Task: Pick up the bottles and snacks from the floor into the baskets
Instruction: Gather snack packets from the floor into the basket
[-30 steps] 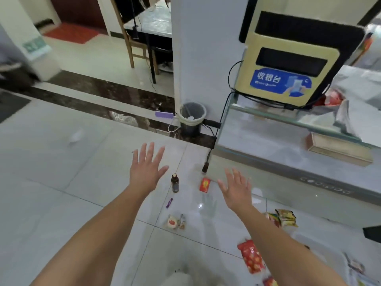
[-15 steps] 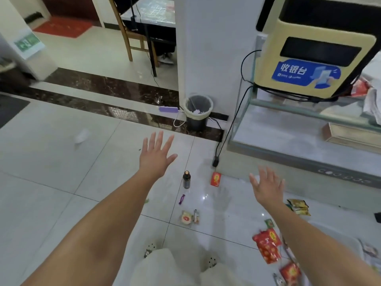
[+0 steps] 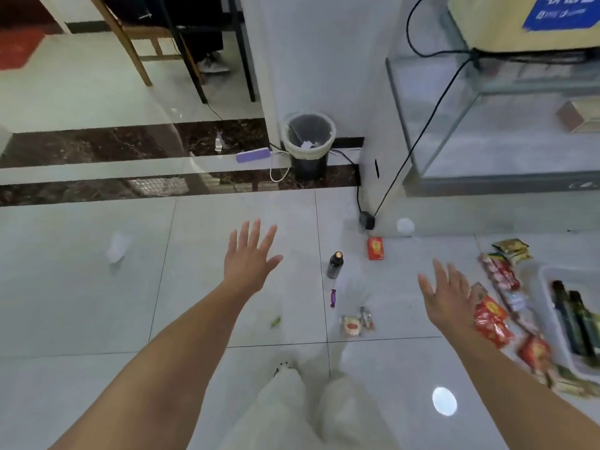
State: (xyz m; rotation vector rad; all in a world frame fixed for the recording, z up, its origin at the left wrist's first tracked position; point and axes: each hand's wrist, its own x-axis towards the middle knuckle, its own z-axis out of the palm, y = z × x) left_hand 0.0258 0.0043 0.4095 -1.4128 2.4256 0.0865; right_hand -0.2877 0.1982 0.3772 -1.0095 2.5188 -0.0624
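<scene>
A small dark bottle (image 3: 334, 265) stands upright on the tiled floor between my hands. Beyond it lies a red packet (image 3: 375, 248). Nearer to me lie a purple candy (image 3: 333, 297) and a round wrapped snack (image 3: 351, 325). Red snack bags (image 3: 492, 319) and other packets (image 3: 512, 250) are strewn at the right beside a white basket (image 3: 543, 306) that holds dark bottles (image 3: 571, 316). My left hand (image 3: 250, 258) hovers open, fingers spread, left of the small bottle. My right hand (image 3: 449, 295) is open too, above the floor just left of the red bags. Neither hand holds anything.
A black waste bin (image 3: 308, 144) stands against a white pillar, with a purple power strip (image 3: 253, 154) and cables beside it. A glass counter (image 3: 487, 131) fills the upper right. A wooden chair (image 3: 136, 37) and table legs stand at the back. White scrap (image 3: 117, 246) lies left.
The view has tilted down and shifted, so the basket with bottles now shows at the right. Both hands stay open and empty; the right one has moved rightward toward the red bags.
</scene>
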